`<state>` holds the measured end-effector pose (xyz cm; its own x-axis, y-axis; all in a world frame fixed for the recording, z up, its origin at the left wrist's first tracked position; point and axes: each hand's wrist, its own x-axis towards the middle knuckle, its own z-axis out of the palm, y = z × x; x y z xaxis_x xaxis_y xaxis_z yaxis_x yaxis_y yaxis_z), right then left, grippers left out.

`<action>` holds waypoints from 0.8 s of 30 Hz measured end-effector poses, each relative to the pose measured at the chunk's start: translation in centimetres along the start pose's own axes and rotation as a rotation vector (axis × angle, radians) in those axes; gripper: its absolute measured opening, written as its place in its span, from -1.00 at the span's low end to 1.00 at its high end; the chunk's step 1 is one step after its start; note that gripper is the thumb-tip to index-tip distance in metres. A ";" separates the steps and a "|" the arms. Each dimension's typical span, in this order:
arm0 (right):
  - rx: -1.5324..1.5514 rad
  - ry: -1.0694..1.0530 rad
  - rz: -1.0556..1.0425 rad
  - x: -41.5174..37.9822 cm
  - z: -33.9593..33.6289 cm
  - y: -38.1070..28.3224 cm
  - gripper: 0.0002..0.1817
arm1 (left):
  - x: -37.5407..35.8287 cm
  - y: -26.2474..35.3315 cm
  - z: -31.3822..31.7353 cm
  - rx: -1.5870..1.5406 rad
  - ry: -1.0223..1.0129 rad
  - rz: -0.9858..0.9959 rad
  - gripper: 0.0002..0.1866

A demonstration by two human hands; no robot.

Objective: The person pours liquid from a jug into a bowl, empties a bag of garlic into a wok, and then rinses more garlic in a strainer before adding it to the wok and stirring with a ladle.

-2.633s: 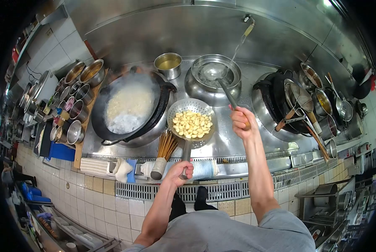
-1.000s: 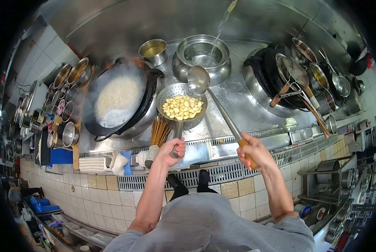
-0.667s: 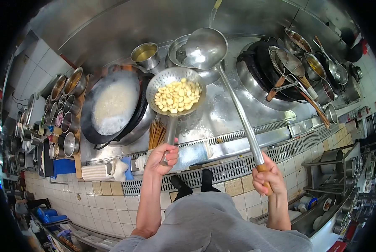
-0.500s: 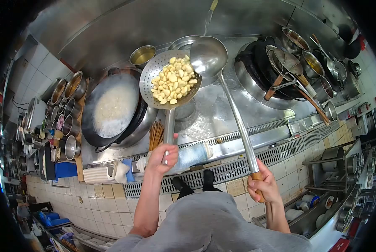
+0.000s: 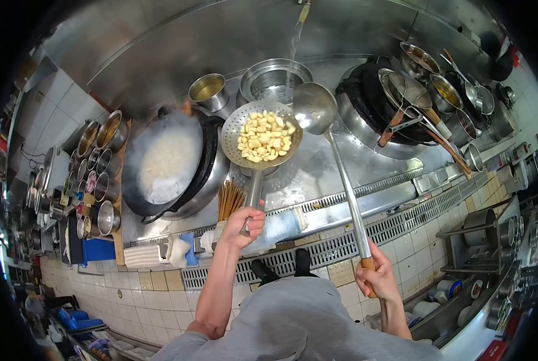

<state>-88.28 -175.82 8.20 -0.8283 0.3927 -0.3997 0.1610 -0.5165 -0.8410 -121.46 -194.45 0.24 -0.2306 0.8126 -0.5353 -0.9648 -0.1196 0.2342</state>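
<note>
My left hand (image 5: 245,227) is wrapped round the metal handle of a perforated strainer (image 5: 232,147). A heap of pale pieces that look like peeled garlic cloves (image 5: 264,138) lies in its bowl. With my right hand (image 5: 377,275) I grip the wooden end of a long steel ladle (image 5: 347,192). The ladle's bowl (image 5: 315,108) is just right of the strainer's rim, in front of the running water (image 5: 295,48). To the left, a black wok (image 5: 138,201) holds steaming, cloudy, foamy liquid (image 5: 168,159).
Behind the strainer stand a wide steel basin (image 5: 258,73) under the tap and a pot of yellowish liquid (image 5: 207,90). A bamboo brush (image 5: 230,198) rests at the front edge. Seasoning pots (image 5: 106,188) line the left; a second burner holds wire strainers (image 5: 410,90) on the right.
The strainer of cloves has shifted right and toward me, with its bowl now more level. The ladle's bowl has moved slightly right and nearer. More of the basin behind shows.
</note>
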 end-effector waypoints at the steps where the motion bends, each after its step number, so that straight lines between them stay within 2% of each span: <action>1: 0.013 0.006 -0.010 0.3 0.1 -0.1 -0.09 | -0.8 -0.2 -0.3 0.023 -0.033 0.015 -0.68; 5: 0.084 0.047 -0.037 0.5 0.9 0.6 -0.10 | -4.9 -0.2 0.8 0.010 -0.059 0.076 -0.65; 10: 0.119 0.058 -0.044 1.3 1.8 1.9 -0.10 | -12.9 3.1 0.7 0.084 -0.063 0.195 -0.63; 13: 0.147 0.084 -0.052 1.5 3.0 3.1 -0.13 | -17.1 5.5 0.5 0.076 0.063 0.327 -0.61; 15: 0.120 0.091 -0.052 1.7 3.7 3.4 -0.16 | -18.6 7.3 0.6 0.330 0.400 0.518 -0.70; 16: 0.121 0.088 -0.054 1.7 4.0 3.6 -0.16 | -18.5 8.1 0.0 0.332 0.400 0.522 -0.70; 18: 0.028 0.117 -0.048 1.7 4.6 4.5 -0.15 | -17.2 10.2 -2.9 0.628 0.762 0.732 -0.77; 19: 0.028 0.098 -0.026 1.6 4.7 4.5 -0.08 | -16.8 11.3 -4.0 0.665 0.824 0.762 -0.77; 24: -0.064 0.077 -0.015 2.1 8.3 4.2 -0.10 | -17.2 13.8 -8.7 0.637 0.900 0.834 -0.75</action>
<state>-93.82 -183.47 6.80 -0.7876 0.4582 -0.4120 0.1851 -0.4617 -0.8675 -131.95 -215.01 5.59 -0.9422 -0.0440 -0.3323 -0.3350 0.0936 0.9376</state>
